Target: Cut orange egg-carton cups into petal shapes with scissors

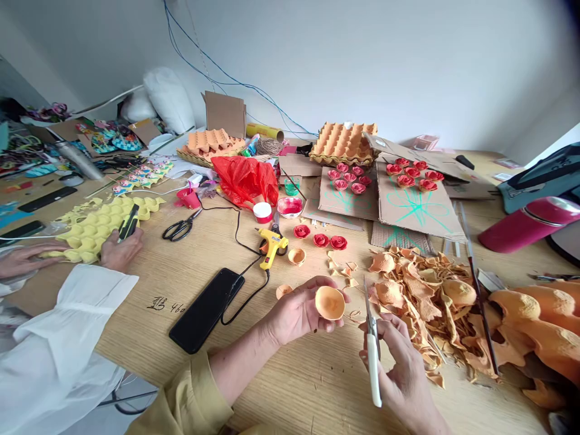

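My left hand (296,311) is closed around a small orange egg-carton cup (330,302), holding it with its hollow facing me. My right hand (399,368) grips white-handled scissors (372,344), blades pointing up and away, just right of the cup without touching it. A pile of orange carton scraps (421,296) lies right of my hands. Two more cut cups (296,256) sit beyond my left hand on the wooden table (317,374).
A black phone (206,309), a yellow glue gun (270,244) with its cord and black scissors (181,228) lie to the left. Red paper roses (321,239) and cardboard sheets (414,202) with roses are behind. Another person's hand (120,248) rests by a yellow carton (97,226).
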A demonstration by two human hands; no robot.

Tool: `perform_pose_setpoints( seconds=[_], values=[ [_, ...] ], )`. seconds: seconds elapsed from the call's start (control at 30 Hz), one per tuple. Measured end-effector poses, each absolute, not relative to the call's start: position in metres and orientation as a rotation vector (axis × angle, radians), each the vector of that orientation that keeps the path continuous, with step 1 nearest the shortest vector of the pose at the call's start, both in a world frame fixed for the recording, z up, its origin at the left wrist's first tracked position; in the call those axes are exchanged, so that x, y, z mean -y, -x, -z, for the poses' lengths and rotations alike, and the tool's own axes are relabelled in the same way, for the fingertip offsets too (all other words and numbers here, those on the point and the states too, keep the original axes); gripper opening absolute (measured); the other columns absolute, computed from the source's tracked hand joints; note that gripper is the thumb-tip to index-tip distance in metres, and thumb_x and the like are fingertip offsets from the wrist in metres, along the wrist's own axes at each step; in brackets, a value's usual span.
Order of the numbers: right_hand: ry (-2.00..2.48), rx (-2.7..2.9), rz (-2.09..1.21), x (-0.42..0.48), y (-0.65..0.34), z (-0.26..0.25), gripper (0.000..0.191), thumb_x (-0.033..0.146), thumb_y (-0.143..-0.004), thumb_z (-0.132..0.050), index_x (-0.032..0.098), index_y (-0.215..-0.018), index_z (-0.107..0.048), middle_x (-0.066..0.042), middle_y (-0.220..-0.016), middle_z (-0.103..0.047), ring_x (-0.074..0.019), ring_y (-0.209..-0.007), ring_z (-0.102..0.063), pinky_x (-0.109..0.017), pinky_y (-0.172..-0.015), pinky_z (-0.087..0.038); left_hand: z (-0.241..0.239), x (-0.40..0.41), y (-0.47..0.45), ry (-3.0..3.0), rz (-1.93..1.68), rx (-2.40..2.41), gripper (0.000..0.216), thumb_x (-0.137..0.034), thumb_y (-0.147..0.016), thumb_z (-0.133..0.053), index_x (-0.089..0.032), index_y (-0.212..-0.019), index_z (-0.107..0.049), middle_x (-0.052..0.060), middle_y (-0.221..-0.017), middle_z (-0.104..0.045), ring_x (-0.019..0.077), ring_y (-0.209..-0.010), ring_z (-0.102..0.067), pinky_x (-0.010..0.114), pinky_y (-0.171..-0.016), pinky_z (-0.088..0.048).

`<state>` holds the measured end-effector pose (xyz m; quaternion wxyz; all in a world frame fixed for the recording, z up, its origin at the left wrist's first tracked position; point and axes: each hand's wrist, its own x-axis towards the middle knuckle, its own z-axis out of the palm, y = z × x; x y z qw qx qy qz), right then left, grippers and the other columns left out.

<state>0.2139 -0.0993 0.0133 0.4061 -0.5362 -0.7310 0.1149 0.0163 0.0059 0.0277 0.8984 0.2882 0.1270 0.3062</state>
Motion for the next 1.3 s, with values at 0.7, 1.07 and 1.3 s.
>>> perform_pose_setpoints(
  seconds=[0.7, 1.07, 1.3],
  values=[
    [1.433, 2.081, -0.244, 0.094, -0.213, -0.015, 0.016, 0.032, -0.09, -0.059, 0.024, -0.095, -0.046, -0.001, -0.088, -0.059, -0.0219, -0.081, -0.057, -0.052, -0.099, -0.034, -0.025, -0.004, -0.013, -1.246, -0.925, -0.607, 0.042, -0.045, -0.084, -0.073, -0.019, -0.115, -0.063, 0.006, -0.098, -0.061, 0.0131, -0.081, -0.054, 0.022, -0.068, -0.045],
    [1.447, 2.092, -0.233, 0.092, -0.213, -0.015, 0.017, 0.032, -0.088, -0.061, 0.024, -0.094, -0.046, -0.001, -0.086, -0.059, -0.022, -0.08, -0.058, -0.053, -0.1, -0.036, -0.023, -0.007, -0.014, -1.41, -1.008, -0.601, 0.031, -0.035, -0.084, -0.075, -0.017, -0.107, -0.067, 0.008, -0.103, -0.059, 0.016, -0.092, -0.058, 0.026, -0.08, -0.051],
    [1.411, 2.082, -0.313, 0.095, -0.211, -0.013, 0.019, 0.031, -0.091, -0.058, 0.025, -0.086, -0.041, 0.003, -0.078, -0.051, -0.0188, -0.073, -0.052, -0.05, -0.095, -0.039, -0.027, -0.007, -0.012, -1.331, -0.888, -0.599, 0.034, -0.04, -0.083, -0.074, -0.016, -0.107, -0.066, 0.007, -0.099, -0.06, 0.016, -0.089, -0.057, 0.026, -0.078, -0.048]
  ],
)
